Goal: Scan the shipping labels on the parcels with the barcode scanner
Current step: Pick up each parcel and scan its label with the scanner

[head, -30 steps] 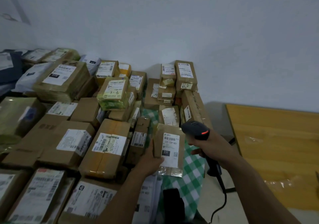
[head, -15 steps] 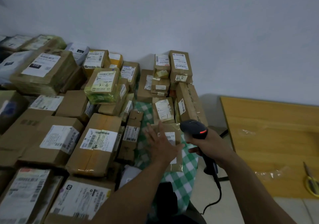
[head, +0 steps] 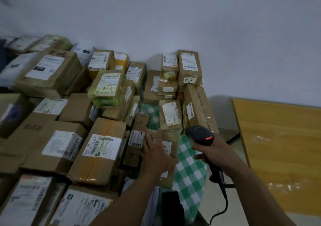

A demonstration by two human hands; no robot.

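Dozens of parcels (head: 102,149), mostly brown cartons with white shipping labels, crowd the surface in front of us, stacked up against the pale wall (head: 173,17). Our left hand (head: 156,156) lies flat on a small brown parcel (head: 173,138) at the right edge of the pile, fingers straight and spread, holding nothing; the hand covers part of that parcel's label (head: 167,146), so we can read only a scrap of it. The small parcel rests on a green checked cloth (head: 187,173), just beside a tall narrow box (head: 137,138). Our right hand (head: 215,151) has its fingers curled around the handle of the black barcode scanner (head: 199,135), which sits just right of the small parcel, head pointing towards the pile, with a red light glowing on top. The scanner's cable (head: 224,199) hangs down from the handle. A parcel wrapped in yellow-green tape and marked 3-3 (head: 107,86) sits higher in the heap. To the right stands a wooden table (head: 278,147).
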